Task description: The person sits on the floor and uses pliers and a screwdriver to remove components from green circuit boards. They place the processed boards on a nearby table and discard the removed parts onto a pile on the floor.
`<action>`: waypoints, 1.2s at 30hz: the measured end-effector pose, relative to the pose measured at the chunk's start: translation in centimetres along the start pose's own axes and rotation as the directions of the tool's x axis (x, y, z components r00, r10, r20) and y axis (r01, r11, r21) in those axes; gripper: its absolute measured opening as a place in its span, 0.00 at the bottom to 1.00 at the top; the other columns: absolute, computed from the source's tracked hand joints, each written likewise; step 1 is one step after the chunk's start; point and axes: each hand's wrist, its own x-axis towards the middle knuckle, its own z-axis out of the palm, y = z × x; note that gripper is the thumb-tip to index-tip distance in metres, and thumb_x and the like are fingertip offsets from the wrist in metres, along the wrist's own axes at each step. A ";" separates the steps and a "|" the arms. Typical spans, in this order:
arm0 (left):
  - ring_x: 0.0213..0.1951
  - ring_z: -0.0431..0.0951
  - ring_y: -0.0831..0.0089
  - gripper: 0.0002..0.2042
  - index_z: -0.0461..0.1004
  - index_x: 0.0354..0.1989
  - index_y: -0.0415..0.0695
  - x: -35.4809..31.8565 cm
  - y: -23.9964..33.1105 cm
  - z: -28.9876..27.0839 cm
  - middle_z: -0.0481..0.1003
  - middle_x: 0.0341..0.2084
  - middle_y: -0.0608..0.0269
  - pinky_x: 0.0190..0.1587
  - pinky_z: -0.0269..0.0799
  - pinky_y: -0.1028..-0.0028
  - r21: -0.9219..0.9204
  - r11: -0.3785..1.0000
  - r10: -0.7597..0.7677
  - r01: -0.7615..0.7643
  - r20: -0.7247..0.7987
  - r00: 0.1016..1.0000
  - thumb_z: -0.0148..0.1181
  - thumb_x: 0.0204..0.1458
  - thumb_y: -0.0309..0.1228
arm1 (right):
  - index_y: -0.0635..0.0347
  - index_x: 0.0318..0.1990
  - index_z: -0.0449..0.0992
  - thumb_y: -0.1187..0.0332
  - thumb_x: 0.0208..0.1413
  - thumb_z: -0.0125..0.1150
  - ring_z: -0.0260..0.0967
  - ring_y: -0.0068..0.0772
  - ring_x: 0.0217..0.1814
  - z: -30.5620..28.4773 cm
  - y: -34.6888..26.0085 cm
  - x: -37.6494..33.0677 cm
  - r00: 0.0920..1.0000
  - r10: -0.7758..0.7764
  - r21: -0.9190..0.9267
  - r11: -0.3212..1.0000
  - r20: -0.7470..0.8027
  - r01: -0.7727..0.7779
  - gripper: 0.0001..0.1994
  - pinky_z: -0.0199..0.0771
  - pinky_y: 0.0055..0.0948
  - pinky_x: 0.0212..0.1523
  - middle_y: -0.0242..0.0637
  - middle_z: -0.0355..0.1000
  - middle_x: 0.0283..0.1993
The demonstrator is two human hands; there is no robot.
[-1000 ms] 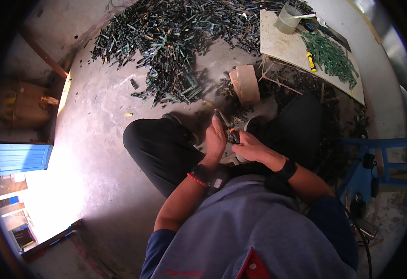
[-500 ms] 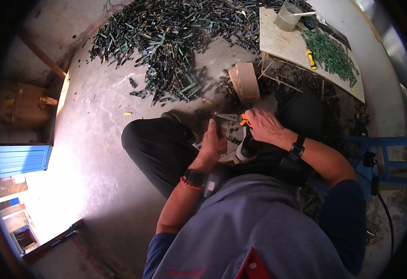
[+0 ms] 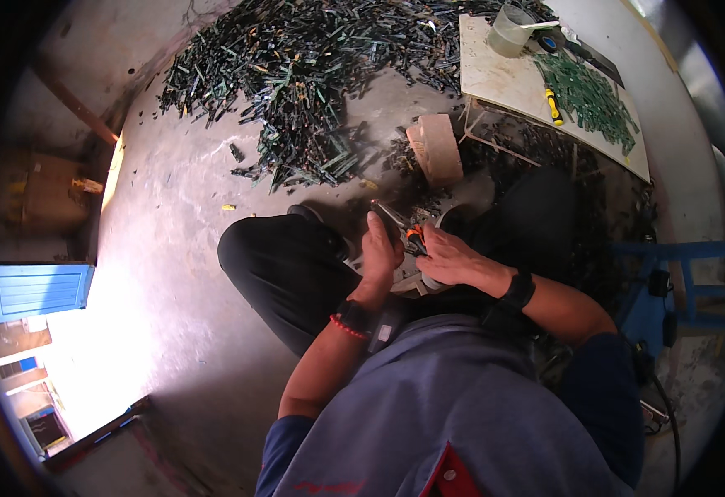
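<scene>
My right hand [image 3: 445, 255] is wrapped round the orange-and-black handles of long-nosed pliers [image 3: 398, 219]. The narrow jaws slant up and to the left, ending just above my left thumb. My left hand [image 3: 379, 248] is closed with its thumb pointing up, close beside the jaws. Whatever its fingers hold is hidden or too small to make out. A tiny reddish spot shows at the tip of the pliers. Both hands are between my bent knees, low over the floor.
A large heap of dark green and black strips [image 3: 296, 116] spreads across the floor ahead. A tan block [image 3: 439, 149] stands beyond my hands. At far right, a low board [image 3: 495, 79] carries a cup [image 3: 510, 35], a yellow-handled tool [image 3: 554, 106] and small green pieces [image 3: 586, 95].
My right hand has moved left and down, closer to my left hand. The pliers have turned from nearly level to a steeper slant. My left hand has barely moved.
</scene>
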 end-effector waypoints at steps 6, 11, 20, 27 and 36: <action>0.15 0.62 0.78 0.31 0.68 0.20 0.41 1.1 -1.0 0.4 0.65 0.13 0.68 0.18 0.56 0.75 0.154 0.969 0.211 -0.196 -0.090 0.973 0.30 0.62 0.55 | 0.73 0.35 0.64 0.63 0.48 0.52 0.67 0.58 0.34 0.4 -1.4 0.5 0.998 0.058 0.133 0.990 -0.009 -0.056 0.17 0.66 0.42 0.33 0.57 0.67 0.30; 0.17 0.63 0.78 0.30 0.68 0.20 0.39 1.7 -1.8 0.3 0.66 0.13 0.67 0.20 0.60 0.73 0.272 0.904 0.385 -0.330 -0.182 0.905 0.30 0.63 0.51 | 0.74 0.36 0.65 0.64 0.45 0.54 0.69 0.60 0.32 0.6 -2.9 1.7 0.976 0.176 0.321 0.924 0.128 -0.208 0.18 0.67 0.46 0.32 0.56 0.69 0.29; 0.09 0.50 0.80 0.27 0.60 0.19 0.47 -0.3 0.4 -1.1 0.52 0.08 0.74 0.13 0.44 0.76 -0.191 0.974 -0.113 0.119 0.039 0.993 0.34 0.60 0.57 | 0.66 0.36 0.64 0.71 0.40 0.61 0.69 0.56 0.40 -0.2 1.4 2.5 0.989 -0.037 -0.332 0.943 -0.142 -0.012 0.16 0.69 0.46 0.40 0.54 0.70 0.37; 0.11 0.47 0.82 0.26 0.61 0.23 0.49 -0.7 0.6 -1.1 0.50 0.09 0.74 0.15 0.41 0.79 -0.244 0.934 -0.223 0.261 0.171 0.960 0.36 0.58 0.59 | 0.64 0.35 0.65 0.74 0.40 0.56 0.69 0.52 0.36 -4.0 3.8 3.3 0.937 -0.331 -0.596 0.777 -0.112 0.203 0.12 0.70 0.45 0.36 0.50 0.68 0.31; 0.08 0.49 0.82 0.28 0.59 0.20 0.48 -0.1 0.3 -0.6 0.52 0.07 0.74 0.11 0.41 0.78 -0.144 0.986 -0.080 0.078 -0.006 0.997 0.34 0.57 0.61 | 0.68 0.37 0.61 0.70 0.43 0.55 0.68 0.57 0.36 1.4 0.5 1.3 0.997 0.065 0.061 0.996 -0.032 -0.063 0.15 0.69 0.45 0.36 0.55 0.69 0.31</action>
